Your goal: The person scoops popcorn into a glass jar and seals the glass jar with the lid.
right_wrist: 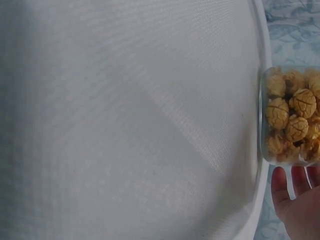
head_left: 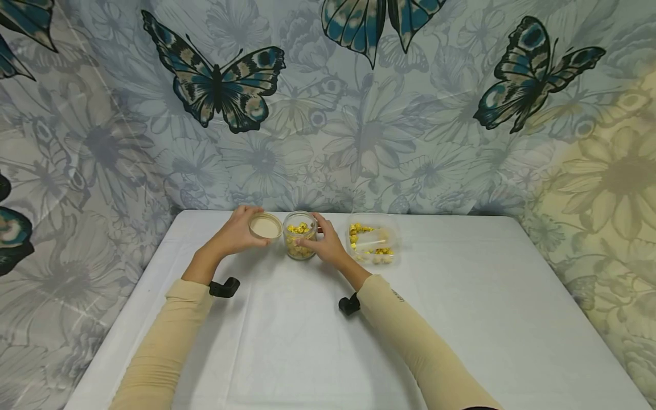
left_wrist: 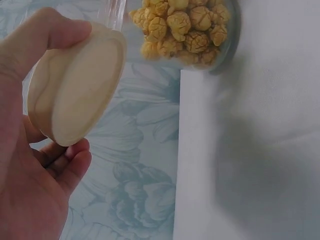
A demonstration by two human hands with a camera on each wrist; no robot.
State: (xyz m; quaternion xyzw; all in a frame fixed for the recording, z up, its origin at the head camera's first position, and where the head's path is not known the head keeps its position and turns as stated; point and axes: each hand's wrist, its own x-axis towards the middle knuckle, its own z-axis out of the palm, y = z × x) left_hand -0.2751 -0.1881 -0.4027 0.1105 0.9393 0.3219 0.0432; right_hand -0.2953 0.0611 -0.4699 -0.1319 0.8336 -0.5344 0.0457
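My left hand [head_left: 237,232] grips a round, pale wooden lid [head_left: 265,226], thumb on one edge and fingers at the opposite one. The lid is tilted beside the top of an open glass jar [head_left: 300,251]. Yellow-brown popcorn [left_wrist: 182,27] fills much of the jar, which stands upright near the table's back edge. At the jar's right side, my right hand [head_left: 330,246] holds it, with the thumb across the front and fingers toward the back. The right wrist view shows its fingertips [right_wrist: 279,177] right at the glass.
A clear plastic container [head_left: 393,230] with more popcorn stands just right of the jar, and a pale, translucent piece [head_left: 378,239] lies in it. White cloth covers the table [head_left: 461,313]. Behind it hangs a butterfly-patterned fabric backdrop [head_left: 369,165].
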